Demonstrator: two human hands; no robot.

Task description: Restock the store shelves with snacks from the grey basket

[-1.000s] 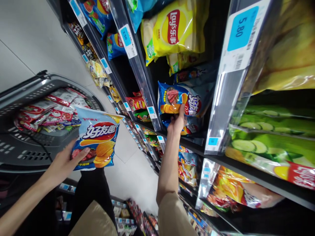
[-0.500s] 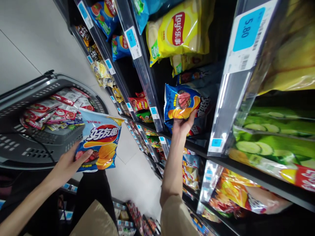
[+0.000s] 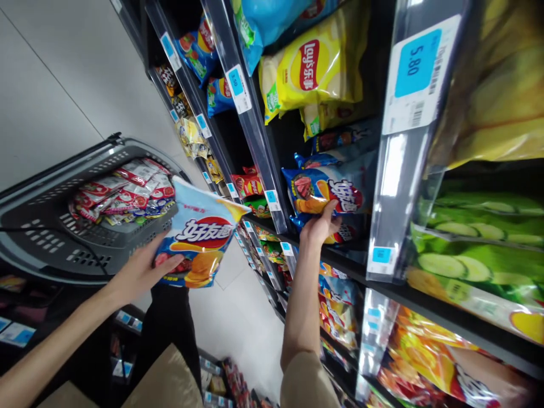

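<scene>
My left hand (image 3: 144, 263) grips a blue bag of chips (image 3: 202, 232) by its lower left edge, thumb across the front. The bag is held beside the grey basket (image 3: 51, 238), overlapping its right end from my view. On the shelf at right, my right hand (image 3: 321, 226) has its thumb over a second blue chip bag (image 3: 325, 190) and its fingers underneath, partly hidden. More bags of the same blue kind lie behind and below that one. Several red and white snack packets (image 3: 127, 190) lie inside the basket.
Yellow chip bags (image 3: 314, 65) sit just beyond my right hand on the same shelf. A clear shelf edge with a price tag (image 3: 416, 73) stands to the right, with green cucumber-print bags (image 3: 459, 243) past it. Grey floor (image 3: 238, 311) runs between basket and shelves.
The bag under my right hand has shifted deeper along the shelf and turned, showing more of its front lettering. My left hand still holds its bag; the whole view has shifted slightly.
</scene>
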